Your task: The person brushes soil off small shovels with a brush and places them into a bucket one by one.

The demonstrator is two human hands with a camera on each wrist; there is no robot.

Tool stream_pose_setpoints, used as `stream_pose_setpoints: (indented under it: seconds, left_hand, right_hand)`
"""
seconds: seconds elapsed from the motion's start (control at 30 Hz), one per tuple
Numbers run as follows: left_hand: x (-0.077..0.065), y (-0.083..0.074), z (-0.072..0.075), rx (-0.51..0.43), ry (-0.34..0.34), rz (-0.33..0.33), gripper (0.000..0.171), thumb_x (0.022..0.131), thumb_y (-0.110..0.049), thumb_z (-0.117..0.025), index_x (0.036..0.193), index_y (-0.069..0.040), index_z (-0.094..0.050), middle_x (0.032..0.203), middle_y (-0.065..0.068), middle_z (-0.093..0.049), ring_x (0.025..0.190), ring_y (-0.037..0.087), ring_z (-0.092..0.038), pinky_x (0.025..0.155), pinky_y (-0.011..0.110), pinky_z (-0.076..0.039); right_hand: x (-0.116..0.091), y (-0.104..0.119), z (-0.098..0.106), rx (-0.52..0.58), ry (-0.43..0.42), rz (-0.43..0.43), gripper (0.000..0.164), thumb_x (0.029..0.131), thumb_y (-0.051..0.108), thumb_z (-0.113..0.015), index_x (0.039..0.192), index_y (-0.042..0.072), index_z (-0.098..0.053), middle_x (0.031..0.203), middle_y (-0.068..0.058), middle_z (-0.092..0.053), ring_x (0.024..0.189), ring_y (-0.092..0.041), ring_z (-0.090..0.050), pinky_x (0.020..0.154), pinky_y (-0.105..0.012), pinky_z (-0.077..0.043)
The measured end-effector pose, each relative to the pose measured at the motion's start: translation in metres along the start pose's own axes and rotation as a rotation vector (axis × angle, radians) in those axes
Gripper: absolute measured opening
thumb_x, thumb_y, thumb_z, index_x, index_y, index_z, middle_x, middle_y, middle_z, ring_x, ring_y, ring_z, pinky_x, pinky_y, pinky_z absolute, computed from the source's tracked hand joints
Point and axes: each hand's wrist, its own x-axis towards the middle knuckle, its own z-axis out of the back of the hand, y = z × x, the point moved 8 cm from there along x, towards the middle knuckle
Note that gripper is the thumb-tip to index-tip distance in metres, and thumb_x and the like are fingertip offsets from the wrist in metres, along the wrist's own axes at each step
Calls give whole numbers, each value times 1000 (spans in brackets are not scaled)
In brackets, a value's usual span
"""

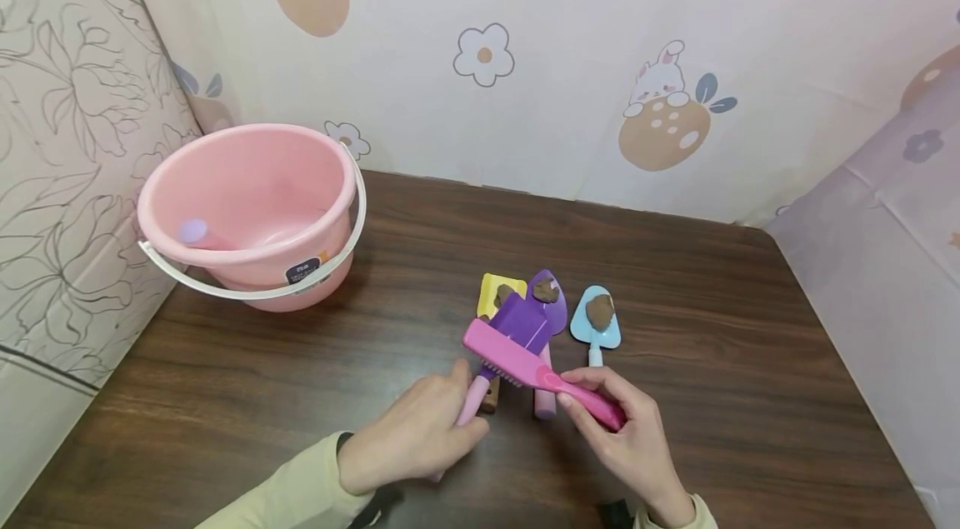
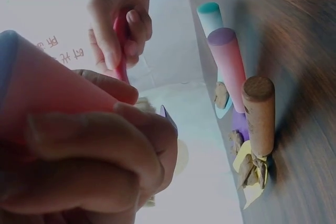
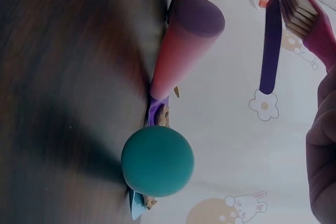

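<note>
Over the desk (image 1: 750, 346), a purple shovel (image 1: 517, 321) hung tilted in the left hand (image 1: 416, 433), fingers clamped round its pink handle. Right hand (image 1: 630, 425) had a pink brush (image 1: 517, 356) by the handle, fingers and thumb pinched on it. Brush head crossed over the shovel, bristles facing it; contact couldn't be told. Three more shovels lay on the desk beneath and beyond: yellow shovel (image 1: 487, 289) with brown handle, second purple shovel (image 1: 557, 314) close beside it, light-blue shovel (image 1: 583, 326) slightly apart on the right. Each bore brown lumps (image 1: 600, 311). Well off to the left stood a pink bucket (image 1: 315, 242), white bail (image 1: 247, 294) down, lilac object (image 1: 193, 231) inside. Printed sheet (image 1: 555, 129) behind.
</note>
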Motion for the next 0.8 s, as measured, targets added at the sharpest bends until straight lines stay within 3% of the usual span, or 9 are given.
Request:
stream_pose_setpoints:
  seconds: [0.17, 0.3, 0.57, 0.8]
  left_hand:
    - [1, -2, 1, 5, -7, -5, 25, 77, -19, -62, 87, -9, -42, 58, -6, -42, 47, 3, -43, 41, 22, -36]
    - [-1, -3, 2, 1, -10, -11, 25, 77, -19, -63, 92, -9, -45, 59, -6, -43, 48, 2, -43, 42, 21, -36]
    - [-5, -3, 1, -14, 8, -17, 25, 77, -18, -64, 95, -11, -48, 61, -6, -45, 50, 2, -44, 43, 21, -38]
    - [-7, -4, 1, -2, 23, -32, 26, 78, -18, -64, 96, -11, -47, 61, -6, -45, 53, 2, -45, 47, 20, -39]
  right_hand:
    - [1, -3, 1, -8, -14, -26, 32, 74, -4, -77, 101, 11, -67, 83, 2, -66, 61, -3, -55, 54, -18, -44]
    - [2, -6, 4, -17, -73, -26, 34, 72, -8, -76, 100, 9, -68, 82, 0, -66, 59, -4, -53, 51, -18, -42]
    - [5, -22, 19, -85, -216, -193, 34, 71, -6, -78, 98, 11, -69, 70, 4, -59, 52, -5, -45, 43, -20, -35]
    - [6, -28, 35, -117, -363, -253, 26, 75, -3, -76, 98, 6, -70, 71, 7, -60, 51, -3, -42, 44, -22, -33]
